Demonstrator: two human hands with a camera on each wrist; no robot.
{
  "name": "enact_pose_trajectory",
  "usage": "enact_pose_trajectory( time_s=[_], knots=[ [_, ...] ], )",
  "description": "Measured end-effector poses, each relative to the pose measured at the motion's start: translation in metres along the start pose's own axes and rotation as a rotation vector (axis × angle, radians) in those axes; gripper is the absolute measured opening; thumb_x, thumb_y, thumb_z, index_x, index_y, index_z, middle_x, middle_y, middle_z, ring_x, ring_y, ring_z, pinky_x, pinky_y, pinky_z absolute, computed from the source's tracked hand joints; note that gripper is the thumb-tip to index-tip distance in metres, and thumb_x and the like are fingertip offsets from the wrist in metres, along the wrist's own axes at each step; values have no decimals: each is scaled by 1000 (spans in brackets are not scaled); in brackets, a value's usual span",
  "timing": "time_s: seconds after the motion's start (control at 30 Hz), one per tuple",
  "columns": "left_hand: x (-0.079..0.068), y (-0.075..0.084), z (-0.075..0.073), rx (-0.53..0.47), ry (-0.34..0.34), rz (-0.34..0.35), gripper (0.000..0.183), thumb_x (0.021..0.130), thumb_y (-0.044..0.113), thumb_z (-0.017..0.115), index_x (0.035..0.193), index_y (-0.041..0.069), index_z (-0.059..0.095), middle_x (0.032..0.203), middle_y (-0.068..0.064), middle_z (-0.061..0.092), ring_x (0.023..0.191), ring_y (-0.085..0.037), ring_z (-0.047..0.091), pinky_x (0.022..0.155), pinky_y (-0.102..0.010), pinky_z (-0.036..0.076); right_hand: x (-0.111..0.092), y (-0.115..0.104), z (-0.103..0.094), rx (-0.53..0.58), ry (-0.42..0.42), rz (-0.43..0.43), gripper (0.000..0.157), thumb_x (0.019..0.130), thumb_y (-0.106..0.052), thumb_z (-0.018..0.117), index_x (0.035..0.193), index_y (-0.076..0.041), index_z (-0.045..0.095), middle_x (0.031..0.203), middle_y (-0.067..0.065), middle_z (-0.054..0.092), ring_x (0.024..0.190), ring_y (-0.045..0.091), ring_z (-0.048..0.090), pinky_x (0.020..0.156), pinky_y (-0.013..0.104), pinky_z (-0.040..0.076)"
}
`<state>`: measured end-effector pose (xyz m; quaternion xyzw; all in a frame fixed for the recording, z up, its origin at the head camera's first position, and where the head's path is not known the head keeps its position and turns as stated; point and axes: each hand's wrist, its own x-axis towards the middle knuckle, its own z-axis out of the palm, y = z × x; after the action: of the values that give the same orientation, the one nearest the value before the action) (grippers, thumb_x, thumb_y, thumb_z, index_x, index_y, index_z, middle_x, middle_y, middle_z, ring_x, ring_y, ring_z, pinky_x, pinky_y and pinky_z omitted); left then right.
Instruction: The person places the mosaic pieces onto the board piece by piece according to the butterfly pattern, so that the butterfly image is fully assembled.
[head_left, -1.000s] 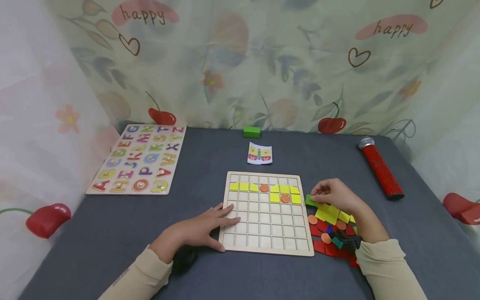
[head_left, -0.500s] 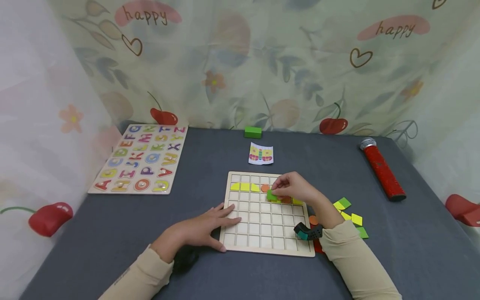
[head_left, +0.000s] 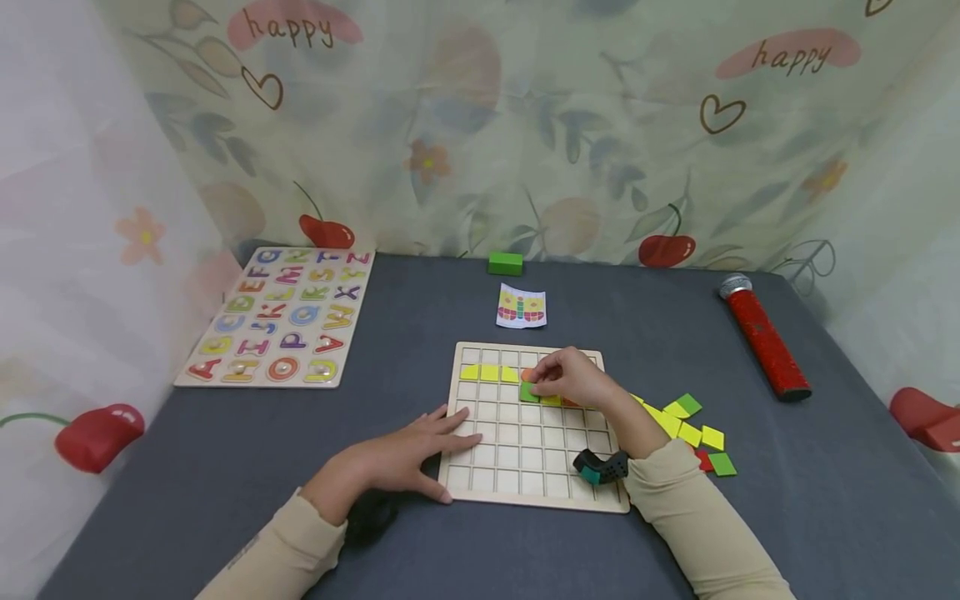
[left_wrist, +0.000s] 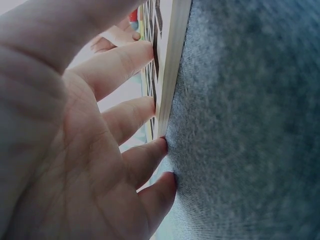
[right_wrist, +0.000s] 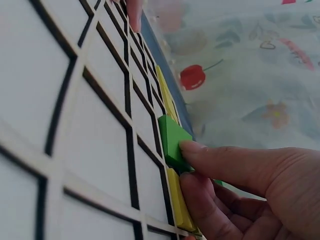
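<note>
1. Pinched a green square tile [head_left: 528, 392] between thumb and fingertips of the right hand [head_left: 577, 379], with the remaining fingers curled in behind.
2. Held that tile at row 3 from the top, column 4 from the left, of a wooden grid board [head_left: 507, 458], just below an orange disc [head_left: 526, 375] and just beside a yellow tile [head_left: 551, 401].
3. Saw the green edge above the grid lines in the right wrist view, but could not tell how far into the cell.
4. Spread the left hand [head_left: 416, 454] at the board's left edge, with 2 fingers over the grid and the thumb by the near left corner.
5. Saw 3 yellow pieces [head_left: 489, 374] in row 2, columns 1 to 3.
6. Saw loose tiles [head_left: 690, 433] in yellow, green and red on the dark table [head_left: 420, 317], right of the board, partly behind the right forearm.
7. Wore beige sleeves [head_left: 705, 517] and a black band [head_left: 611, 467] on the right wrist.
8. Had a butterfly card [head_left: 521, 308] beyond the board, with a green block [head_left: 506, 264] farther back.
9. Saw an alphabet board [head_left: 261, 382] at the left, a red microphone [head_left: 765, 337] lying at the right, and a printed curtain [head_left: 480, 192] behind.
</note>
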<state>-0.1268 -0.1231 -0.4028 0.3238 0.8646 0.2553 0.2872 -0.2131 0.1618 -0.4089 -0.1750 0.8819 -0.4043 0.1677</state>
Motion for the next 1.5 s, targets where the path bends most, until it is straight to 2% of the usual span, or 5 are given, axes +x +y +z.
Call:
enact_pose_trajectory(
  time_s=[0.53,0.73,0.9,1.17,1.5],
  knots=[
    [-1,1,-1,-4,2,19,76,79,36,73,144,24,36,158,-5,12,145,-32,0,113,-56,15,2,0,-6,34,-82,-38,12,84,-7,67,93,1,68,84,9,66,71,11,55,68,24,47],
    [-1,1,-1,-16,-4,5,76,79,36,73,144,24,36,158,-5,12,145,-32,0,113,-56,15,3,-1,-4,-25,-68,-79,12,82,-7,69,91,2,70,84,11,68,71,11,55,67,25,48],
    [-1,1,0,-10,0,-5,76,78,35,73,144,25,36,158,-3,11,145,-31,0,114,-55,14,-1,-1,-5,-62,-43,-46,12,82,-9,70,93,-4,72,86,7,69,72,12,55,68,25,48],
    [-2,1,0,-8,10,8,77,78,35,74,144,24,36,158,-4,12,145,-32,0,113,-56,14,-27,13,-32,5,-27,38,21,86,-14,67,103,-2,70,101,11,69,81,17,59,71,26,50],
    [-2,2,0,-18,15,14,77,78,34,74,144,22,36,158,-6,12,145,-33,1,113,-56,14,-71,49,-65,27,52,149,35,87,-24,66,111,1,66,99,11,68,77,16,60,70,27,52]
  ],
)
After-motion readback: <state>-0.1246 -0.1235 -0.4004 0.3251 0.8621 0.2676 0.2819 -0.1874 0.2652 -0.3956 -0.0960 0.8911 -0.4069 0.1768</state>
